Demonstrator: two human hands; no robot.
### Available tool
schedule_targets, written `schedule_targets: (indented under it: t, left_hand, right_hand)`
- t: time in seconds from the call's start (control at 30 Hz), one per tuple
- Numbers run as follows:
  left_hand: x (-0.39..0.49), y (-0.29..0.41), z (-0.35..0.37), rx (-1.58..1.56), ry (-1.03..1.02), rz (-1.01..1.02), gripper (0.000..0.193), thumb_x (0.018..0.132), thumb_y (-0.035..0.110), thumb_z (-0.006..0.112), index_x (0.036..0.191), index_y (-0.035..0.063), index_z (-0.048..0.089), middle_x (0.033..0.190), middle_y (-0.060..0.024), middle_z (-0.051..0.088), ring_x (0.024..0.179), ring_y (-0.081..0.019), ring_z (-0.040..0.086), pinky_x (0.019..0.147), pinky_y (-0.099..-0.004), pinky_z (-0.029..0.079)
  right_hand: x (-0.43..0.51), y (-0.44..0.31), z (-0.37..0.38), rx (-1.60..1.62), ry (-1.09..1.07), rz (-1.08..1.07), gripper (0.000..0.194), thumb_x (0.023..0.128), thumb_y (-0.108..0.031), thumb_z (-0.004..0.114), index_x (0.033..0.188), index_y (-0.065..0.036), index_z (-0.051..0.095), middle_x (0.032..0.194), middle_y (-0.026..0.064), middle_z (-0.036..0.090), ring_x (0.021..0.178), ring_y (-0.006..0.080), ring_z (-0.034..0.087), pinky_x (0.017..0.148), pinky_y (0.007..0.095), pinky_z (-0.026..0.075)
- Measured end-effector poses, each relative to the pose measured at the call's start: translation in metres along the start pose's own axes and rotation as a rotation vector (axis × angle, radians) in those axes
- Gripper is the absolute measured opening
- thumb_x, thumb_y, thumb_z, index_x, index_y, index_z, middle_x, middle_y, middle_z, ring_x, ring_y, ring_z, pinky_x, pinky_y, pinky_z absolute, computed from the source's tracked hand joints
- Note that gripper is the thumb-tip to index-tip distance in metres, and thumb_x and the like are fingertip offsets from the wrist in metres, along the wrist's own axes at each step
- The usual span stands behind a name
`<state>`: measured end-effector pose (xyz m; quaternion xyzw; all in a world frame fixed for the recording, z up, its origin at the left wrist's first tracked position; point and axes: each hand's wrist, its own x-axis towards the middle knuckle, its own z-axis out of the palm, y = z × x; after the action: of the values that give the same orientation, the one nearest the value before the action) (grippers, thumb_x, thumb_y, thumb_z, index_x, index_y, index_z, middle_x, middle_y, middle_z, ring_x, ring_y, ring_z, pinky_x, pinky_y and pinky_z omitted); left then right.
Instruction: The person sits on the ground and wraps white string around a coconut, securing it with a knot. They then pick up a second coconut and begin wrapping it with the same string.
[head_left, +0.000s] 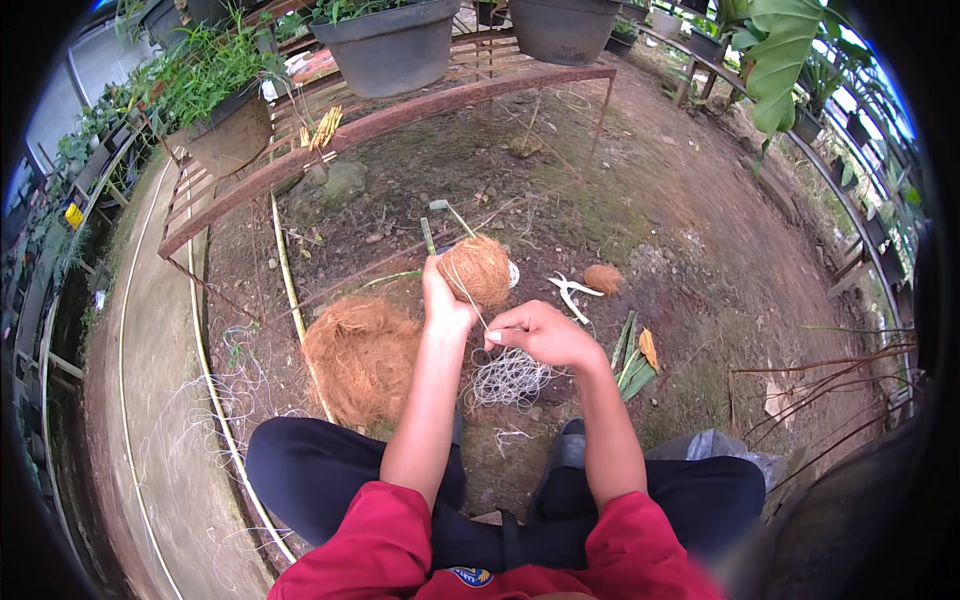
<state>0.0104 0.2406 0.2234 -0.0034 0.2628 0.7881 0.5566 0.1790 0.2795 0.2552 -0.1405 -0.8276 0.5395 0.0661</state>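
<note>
My left hand (444, 298) holds a ball of brown coconut fibre (478, 271), with pale string wound across its left side. A green plant stem (427, 235) sticks up past the ball. The string runs down to my right hand (536, 330), whose thumb and forefinger pinch it just below the ball. Under my hands lies a tangled heap of pale string (514, 377). A big pile of loose coconut fibre (362, 360) lies left of my forearm. White-handled pruning shears (574, 291) rest on the soil beside a small fibre ball (603, 279).
Cut green leaf pieces (634, 367) and a dry orange leaf (648, 349) lie at the right. Ahead stands a rusty metal rack (390, 133) bearing plant pots (390, 49). Long pale poles (202, 337) run along the left, near loose string. Thin twigs (825, 367) reach in from the right.
</note>
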Motion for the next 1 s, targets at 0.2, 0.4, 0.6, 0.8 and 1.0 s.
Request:
schedule_targets:
  t: [0.2, 0.4, 0.6, 0.8, 1.0]
  left_hand:
    - [-0.006, 0.018, 0.008, -0.023, 0.115, 0.142, 0.046, 0.090, 0.035, 0.040, 0.119, 0.0039, 0.058, 0.118, -0.0161, 0.062, 0.109, -0.0331, 0.060, 0.095, -0.0542, 0.047]
    - [-0.005, 0.019, 0.003, -0.064, 0.088, 0.140, 0.046, 0.090, 0.037, 0.039, 0.115, 0.0042, 0.059, 0.113, -0.0161, 0.063, 0.106, -0.0333, 0.062, 0.092, -0.0529, 0.048]
    - [-0.017, 0.006, 0.021, 0.148, -0.073, -0.115, 0.039, 0.088, 0.032, 0.046, 0.104, 0.0000, 0.061, 0.100, -0.0168, 0.067, 0.089, -0.0299, 0.067, 0.084, -0.0444, 0.054]
    - [-0.016, -0.029, 0.020, 0.334, -0.121, -0.022, 0.028, 0.090, 0.026, 0.050, 0.094, 0.0011, 0.061, 0.090, -0.0121, 0.066, 0.082, -0.0233, 0.066, 0.078, -0.0359, 0.054]
    - [-0.015, -0.045, 0.032, 0.464, -0.152, -0.020, 0.042, 0.092, 0.029, 0.042, 0.109, -0.0052, 0.058, 0.114, -0.0196, 0.065, 0.096, -0.0256, 0.066, 0.086, -0.0382, 0.053]
  right_hand:
    - [-0.006, 0.033, -0.020, 0.405, -0.205, -0.002, 0.020, 0.093, -0.021, 0.062, 0.091, -0.003, 0.071, 0.071, -0.0058, 0.059, 0.059, 0.0017, 0.040, 0.052, 0.0210, 0.030]
    - [-0.008, 0.064, -0.026, 0.734, -0.125, -0.026, 0.021, 0.091, -0.021, 0.063, 0.091, -0.001, 0.068, 0.062, -0.0081, 0.047, 0.051, 0.0023, 0.030, 0.048, 0.0219, 0.023]
    - [-0.002, 0.097, -0.023, 1.037, 0.081, 0.066, 0.013, 0.095, -0.016, 0.056, 0.098, -0.003, 0.058, 0.059, -0.0104, 0.033, 0.047, 0.0026, 0.028, 0.045, 0.0208, 0.022]
    - [0.026, 0.047, 0.000, 1.160, 0.748, -0.036, 0.014, 0.098, -0.013, 0.052, 0.101, -0.002, 0.061, 0.078, -0.0021, 0.061, 0.066, 0.0062, 0.056, 0.063, 0.0230, 0.047]
    - [0.028, 0.060, 0.013, 1.187, 1.047, -0.178, 0.015, 0.097, -0.017, 0.056, 0.092, -0.004, 0.061, 0.088, 0.0033, 0.065, 0.078, 0.0104, 0.063, 0.070, 0.0256, 0.052]
